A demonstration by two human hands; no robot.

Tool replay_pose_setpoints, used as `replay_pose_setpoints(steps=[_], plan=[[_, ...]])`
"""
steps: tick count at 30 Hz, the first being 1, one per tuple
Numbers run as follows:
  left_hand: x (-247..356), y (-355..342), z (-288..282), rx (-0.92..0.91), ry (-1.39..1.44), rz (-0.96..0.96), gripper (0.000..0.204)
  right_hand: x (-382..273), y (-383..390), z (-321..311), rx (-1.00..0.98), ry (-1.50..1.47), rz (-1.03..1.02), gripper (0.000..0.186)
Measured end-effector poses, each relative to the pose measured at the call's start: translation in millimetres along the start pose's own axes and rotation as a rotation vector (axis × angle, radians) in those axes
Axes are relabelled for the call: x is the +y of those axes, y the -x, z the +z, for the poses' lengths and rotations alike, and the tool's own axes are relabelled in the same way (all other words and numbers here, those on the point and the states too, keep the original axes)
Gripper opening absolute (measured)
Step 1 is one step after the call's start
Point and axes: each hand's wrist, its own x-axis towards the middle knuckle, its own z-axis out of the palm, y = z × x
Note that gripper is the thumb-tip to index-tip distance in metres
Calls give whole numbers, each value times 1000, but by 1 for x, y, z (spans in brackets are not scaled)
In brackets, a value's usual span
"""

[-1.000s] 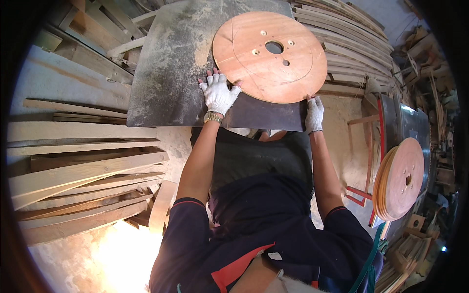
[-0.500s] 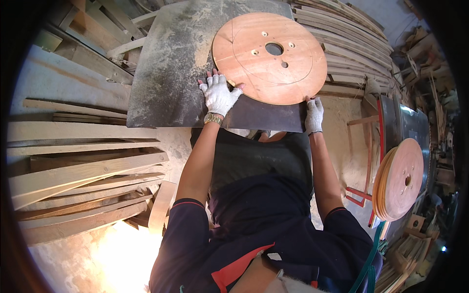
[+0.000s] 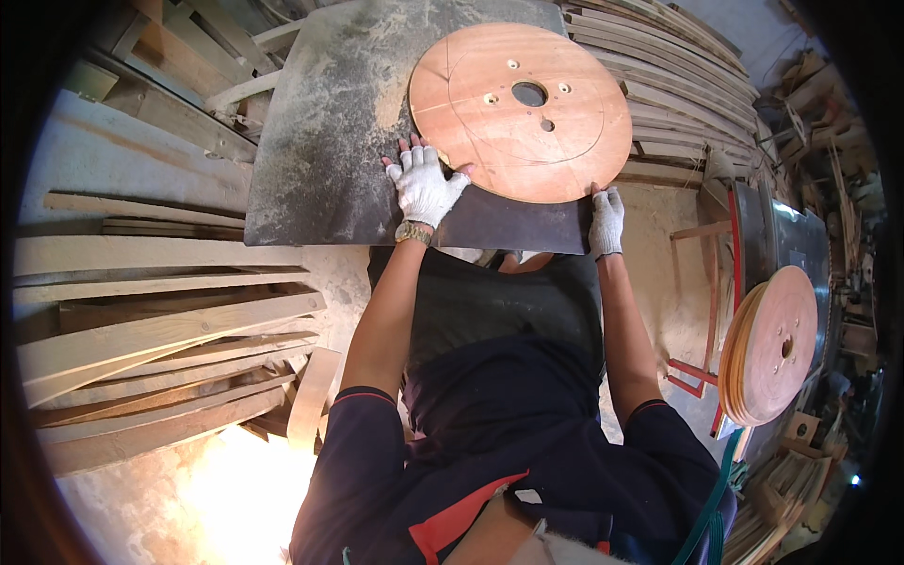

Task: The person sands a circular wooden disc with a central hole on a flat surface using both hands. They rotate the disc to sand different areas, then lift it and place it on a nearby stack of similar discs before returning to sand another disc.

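A round plywood disc with a central hole, several smaller holes and drawn lines lies on a dusty dark board at the top middle. My left hand, in a white fingertipless glove, has its fingers spread at the disc's lower-left edge, with the thumb touching it. At the lower-right edge, my right hand, gloved the same way, grips the rim; some of its fingertips are hidden.
Long wooden planks are stacked at left, and more curved strips at upper right. On the right, a stack of similar discs stands tilted against a dark panel by a red metal frame.
The disc has turned slightly clockwise, as its small holes show. My left hand has shifted very slightly to the right. My right hand stays at the rim.
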Motion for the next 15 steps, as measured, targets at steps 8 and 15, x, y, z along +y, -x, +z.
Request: replay_pose_setpoints(steps=[8,15], plan=[[-2,-1,-2,-14,27,-28,92,3,-2,2,60,-55,95,18],[-2,2,0,13,5,-1,87,12,-5,-2,35,-112,84,13]])
